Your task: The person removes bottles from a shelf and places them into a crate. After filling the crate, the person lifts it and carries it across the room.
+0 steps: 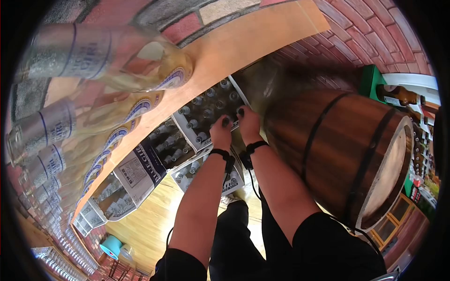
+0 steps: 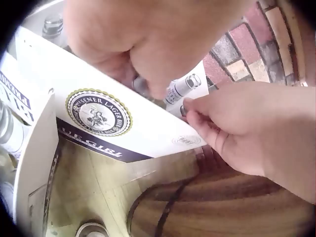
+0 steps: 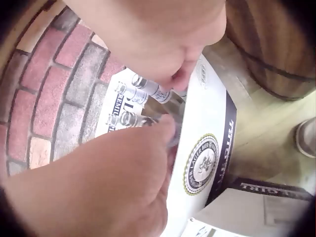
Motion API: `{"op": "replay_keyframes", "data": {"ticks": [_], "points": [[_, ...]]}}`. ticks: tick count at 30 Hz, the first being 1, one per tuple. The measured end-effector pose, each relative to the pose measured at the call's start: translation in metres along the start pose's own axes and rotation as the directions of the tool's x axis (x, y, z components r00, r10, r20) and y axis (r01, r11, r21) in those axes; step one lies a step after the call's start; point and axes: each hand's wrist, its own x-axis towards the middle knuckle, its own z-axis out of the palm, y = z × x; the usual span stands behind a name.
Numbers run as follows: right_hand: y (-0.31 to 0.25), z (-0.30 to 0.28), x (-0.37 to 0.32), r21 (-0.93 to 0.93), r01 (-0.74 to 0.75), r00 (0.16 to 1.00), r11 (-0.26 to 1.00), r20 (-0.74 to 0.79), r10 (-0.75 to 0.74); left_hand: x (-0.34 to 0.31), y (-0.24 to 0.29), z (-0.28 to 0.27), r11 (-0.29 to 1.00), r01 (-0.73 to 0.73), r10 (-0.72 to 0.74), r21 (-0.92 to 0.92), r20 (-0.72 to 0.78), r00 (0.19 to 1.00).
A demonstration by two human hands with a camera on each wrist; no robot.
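My left hand (image 1: 221, 134) grips a clear glass bottle (image 2: 140, 86) by the neck at the near side of a white cardboard beer box (image 2: 44, 64). Beside it, at the box's corner toward the barrel, my right hand (image 1: 249, 125) holds another bottle (image 2: 183, 110) near its top. Fingers hide most of both bottles, and their lower parts are behind the box wall. More clear bottles (image 3: 148, 89) with white labels stand in the same box, close to the fingers. A round lager emblem (image 3: 202, 165) marks its outer wall.
A large wooden barrel (image 1: 323, 140) lies close at the right. Several more bottle boxes (image 1: 136, 171) stand at the left and nearer my feet. An orange-brown ledge (image 1: 262, 28) carries a row of bottles (image 1: 117, 61) above them. Behind the box rises a brick wall (image 3: 54, 98).
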Motion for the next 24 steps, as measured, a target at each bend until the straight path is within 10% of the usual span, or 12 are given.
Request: {"op": "replay_keyframes", "data": {"ticks": [9,19,24], "points": [[-0.064,-0.08,-0.051,0.007,0.082,0.989,0.997,-0.128,-0.08,-0.065,0.046,-0.075,0.996,-0.061,0.061,-0.07,0.007,0.998],[-0.147,-0.274,-0.221,-0.05,0.352,0.882,0.935,0.351,-0.313,-0.313,0.058,-0.314,0.984,0.164,-0.149,-0.071,0.185,0.971],[-0.171,-0.368,-0.279,-0.15,0.174,0.909,0.973,0.404,-0.1,-0.4,0.045,-0.392,0.872,0.385,-0.349,-0.302,0.167,0.922]]}}
